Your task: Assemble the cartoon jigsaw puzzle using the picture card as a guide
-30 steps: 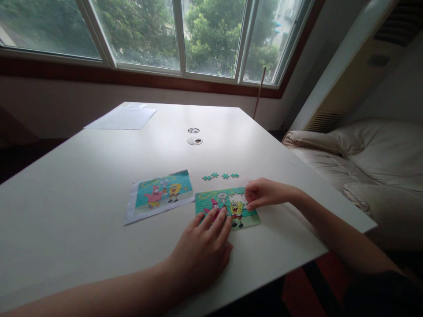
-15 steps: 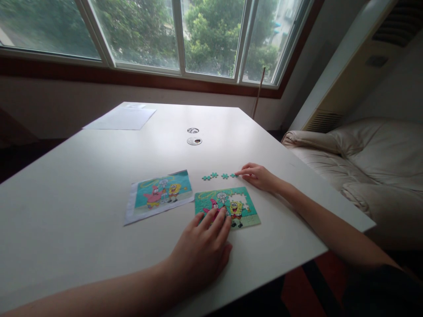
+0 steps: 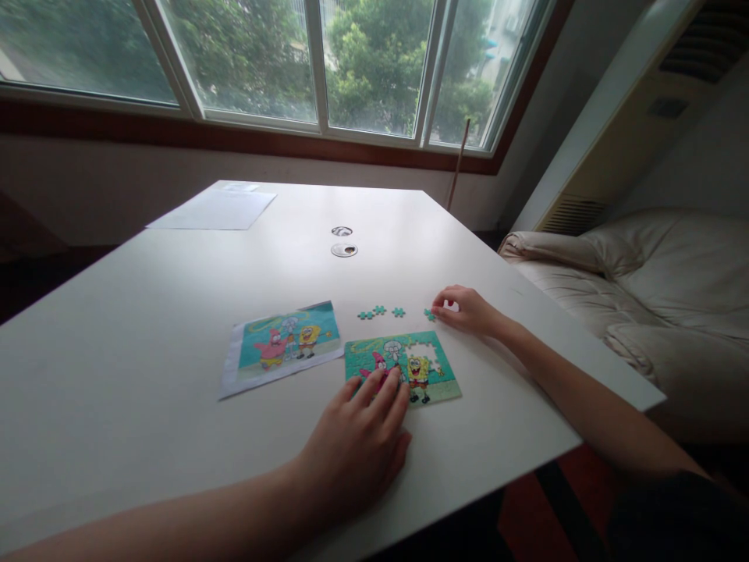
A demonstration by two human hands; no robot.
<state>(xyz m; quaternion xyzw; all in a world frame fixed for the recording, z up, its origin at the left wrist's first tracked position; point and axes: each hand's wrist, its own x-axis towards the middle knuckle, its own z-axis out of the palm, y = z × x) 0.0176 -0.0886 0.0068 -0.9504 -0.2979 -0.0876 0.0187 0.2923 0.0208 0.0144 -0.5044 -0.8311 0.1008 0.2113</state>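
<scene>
My left hand (image 3: pixel 366 433) lies flat with fingers spread over the lower left of a cartoon jigsaw puzzle (image 3: pixel 448 375). The puzzle has a white gap at its upper right, above the yellow figure. Beyond the puzzle's far right corner, my right hand (image 3: pixel 465 310) is closed in a pinch on a small teal puzzle piece (image 3: pixel 429 314), thumb and forefinger at its right edge. Left of that piece, several loose teal pieces (image 3: pixel 380 310) form a row on the table. A printed picture sheet (image 3: pixel 286 343) with the same cartoon figures lies to the puzzle's left.
The white table (image 3: pixel 146 328) has two round inserts (image 3: pixel 344 250) in its middle. White paper (image 3: pixel 214 211) rests at the far left corner. To the right stands a cream leather sofa (image 3: pixel 672 265); a thin stick (image 3: pixel 458 168) leans by the window.
My right hand has drawn the rightmost loose piece a little to the right, away from the others, and its fingers have gone from outstretched to pinched. My left hand has stayed put.
</scene>
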